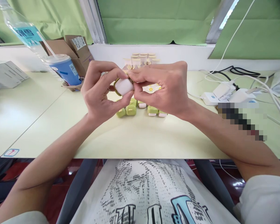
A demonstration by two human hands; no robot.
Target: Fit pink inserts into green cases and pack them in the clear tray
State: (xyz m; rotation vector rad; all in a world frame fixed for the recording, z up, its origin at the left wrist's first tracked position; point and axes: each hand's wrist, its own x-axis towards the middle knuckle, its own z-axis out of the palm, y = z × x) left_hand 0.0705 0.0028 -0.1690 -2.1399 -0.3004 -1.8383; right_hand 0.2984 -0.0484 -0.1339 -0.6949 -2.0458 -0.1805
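Observation:
Raised over the table, a white rounded earbud case (124, 87) shows a dark green cover around its edge. My left hand (99, 90) is closed around its left side, fingers above and thumb at the lower edge. The bent fingers of my right hand (164, 85) pinch the case's right edge, where the green rim meets the white. On the table behind and below my hands lie several small green cases (131, 109), and others (152, 110) are green with white undersides. My right hand partly covers a clear bag with yellow prints (151, 88).
Cream pieces (143, 57) stand stacked against the wall. At the left are a blue paper cup (66, 71), a tilted plastic bottle (25, 31), an open cardboard box (78, 51) and white boxes (7, 74). A power strip (212, 99) with plugs and cables lies at the right.

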